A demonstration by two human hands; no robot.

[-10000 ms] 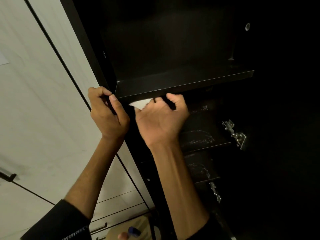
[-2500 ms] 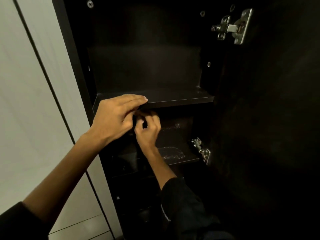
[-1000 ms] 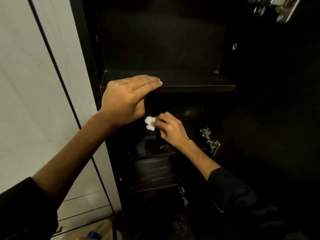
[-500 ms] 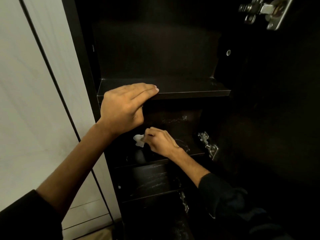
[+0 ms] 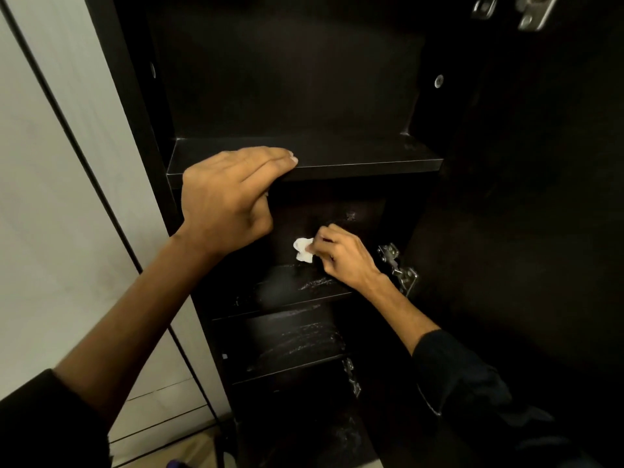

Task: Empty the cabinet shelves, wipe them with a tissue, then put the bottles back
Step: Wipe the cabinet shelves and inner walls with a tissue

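Dark cabinet (image 5: pixel 290 79) open, interior dim. Left hand (image 5: pixel 229 194) flat, fingers pressed together, laid over front edge of upper shelf (image 5: pixel 364 160), near its left end. Right hand (image 5: pixel 341 256) below upper shelf, inside next compartment, fingers pinching small crumpled white tissue (image 5: pixel 303 249). Tissue sits just above second shelf (image 5: pixel 287 288); contact with shelf cannot be confirmed. Pale streaks visible on second shelf and on third shelf (image 5: pixel 297 346) beneath. Metal hinge (image 5: pixel 398 268) just right of right hand. White panel (image 5: pixel 57 197) left of cabinet.
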